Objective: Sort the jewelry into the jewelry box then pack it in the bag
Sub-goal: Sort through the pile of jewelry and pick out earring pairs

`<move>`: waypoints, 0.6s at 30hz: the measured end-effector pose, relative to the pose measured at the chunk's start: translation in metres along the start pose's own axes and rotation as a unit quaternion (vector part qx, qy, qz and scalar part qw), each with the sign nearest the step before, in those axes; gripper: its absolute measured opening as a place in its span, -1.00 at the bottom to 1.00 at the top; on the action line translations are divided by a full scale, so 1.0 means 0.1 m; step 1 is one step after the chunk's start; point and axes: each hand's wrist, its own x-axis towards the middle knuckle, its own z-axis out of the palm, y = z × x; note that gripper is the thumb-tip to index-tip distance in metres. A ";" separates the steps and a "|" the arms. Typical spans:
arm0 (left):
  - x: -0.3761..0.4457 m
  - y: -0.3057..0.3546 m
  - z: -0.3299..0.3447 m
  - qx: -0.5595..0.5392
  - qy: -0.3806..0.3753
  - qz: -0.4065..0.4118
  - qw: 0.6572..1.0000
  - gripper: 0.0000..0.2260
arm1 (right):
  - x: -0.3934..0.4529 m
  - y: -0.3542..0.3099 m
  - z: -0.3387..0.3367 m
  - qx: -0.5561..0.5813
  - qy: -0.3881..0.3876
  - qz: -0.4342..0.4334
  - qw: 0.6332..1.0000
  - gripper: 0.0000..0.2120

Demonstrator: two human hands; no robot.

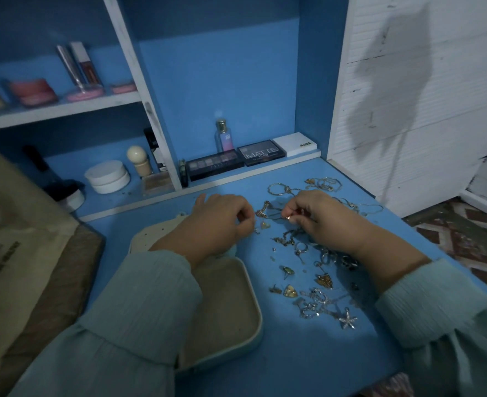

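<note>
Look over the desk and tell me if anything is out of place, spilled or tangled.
The jewelry lies loose across the blue desk, right of the open jewelry box; several chains look tangled together. The right hand pinches a small piece from the pile. Nothing looks broken or spilled otherwise.

A home dressing corner: a blue worktop (308, 353) under blue shelves (64, 108) of cosmetics, eyeshadow palettes (262, 153), a perfume bottle (222, 136) and a patterned rug (465, 239).
</note>
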 end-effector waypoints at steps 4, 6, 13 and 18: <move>-0.18 -0.20 -0.20 -0.043 0.023 -0.042 0.998 -0.92 | 0.07 -0.13 -0.01 -0.021 -0.034 -0.015 0.999 -0.90; -0.31 -0.35 -0.26 -0.075 0.030 -0.091 0.993 -0.90 | 0.12 -0.24 -0.03 -0.028 -0.059 -0.007 0.998 -0.91; -0.73 -0.74 -0.25 -0.155 0.114 -0.267 0.944 -0.85 | 0.33 -0.63 0.07 -0.044 -0.132 -0.004 0.990 -0.92; -0.91 -0.79 -0.12 -0.200 0.165 -0.274 0.926 -0.88 | 0.53 -0.87 0.32 -0.038 -0.171 0.020 0.984 -0.88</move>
